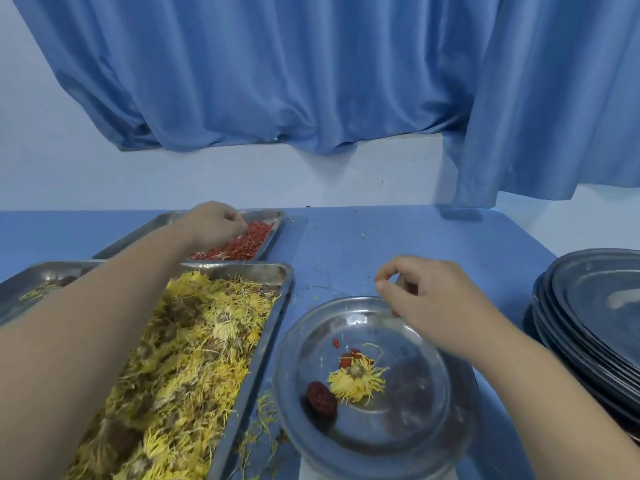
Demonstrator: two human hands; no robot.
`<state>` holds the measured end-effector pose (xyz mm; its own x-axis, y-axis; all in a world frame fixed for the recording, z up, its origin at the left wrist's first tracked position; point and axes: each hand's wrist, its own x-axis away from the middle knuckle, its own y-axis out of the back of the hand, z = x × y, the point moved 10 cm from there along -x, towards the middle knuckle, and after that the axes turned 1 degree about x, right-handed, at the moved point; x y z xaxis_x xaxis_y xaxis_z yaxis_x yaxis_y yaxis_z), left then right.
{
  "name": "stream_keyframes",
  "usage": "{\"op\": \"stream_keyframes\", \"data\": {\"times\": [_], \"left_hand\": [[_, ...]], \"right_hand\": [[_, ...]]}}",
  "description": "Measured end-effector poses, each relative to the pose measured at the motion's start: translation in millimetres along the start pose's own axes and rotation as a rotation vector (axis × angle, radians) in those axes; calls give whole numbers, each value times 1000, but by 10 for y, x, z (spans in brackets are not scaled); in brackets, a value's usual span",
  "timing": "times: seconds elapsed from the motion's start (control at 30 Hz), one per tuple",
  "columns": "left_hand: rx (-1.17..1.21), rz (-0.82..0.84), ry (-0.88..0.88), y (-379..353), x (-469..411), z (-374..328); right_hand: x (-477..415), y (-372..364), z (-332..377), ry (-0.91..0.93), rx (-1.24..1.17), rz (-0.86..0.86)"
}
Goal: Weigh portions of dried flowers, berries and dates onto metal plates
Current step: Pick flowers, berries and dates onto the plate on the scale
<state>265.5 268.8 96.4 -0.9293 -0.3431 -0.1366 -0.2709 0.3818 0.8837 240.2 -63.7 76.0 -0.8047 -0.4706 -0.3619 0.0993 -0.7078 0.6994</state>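
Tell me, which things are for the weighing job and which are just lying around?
For the job: tray of yellow dried flowers; red berries the left hand pinches; round metal plate with a date; stack of spare plates.
Just lying about: blue curtain; loose petals spilled on the table.

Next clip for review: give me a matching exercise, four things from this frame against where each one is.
Things:
1. left hand
2. right hand
3. date
4. stack of plates

Places:
A. at the right edge of the table
B. on the round plate, beside the yellow flower
C. fingers down in the tray of red berries
D. above the round plate's far rim

Pairs: 1-C, 2-D, 3-B, 4-A
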Motion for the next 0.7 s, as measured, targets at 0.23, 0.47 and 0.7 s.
{"op": "stream_keyframes", "data": {"times": [0.23, 0.47, 0.7], "left_hand": [[-404, 179, 88, -490, -623, 562], [-527, 241, 87, -833, -786, 618], [-509, 125, 133, -697, -789, 602]], "right_hand": [[-21, 58, -119, -6, -64, -65], [-13, -5, -104, -1, -81, -30], [-8, 9, -103, -5, -68, -29]]}}
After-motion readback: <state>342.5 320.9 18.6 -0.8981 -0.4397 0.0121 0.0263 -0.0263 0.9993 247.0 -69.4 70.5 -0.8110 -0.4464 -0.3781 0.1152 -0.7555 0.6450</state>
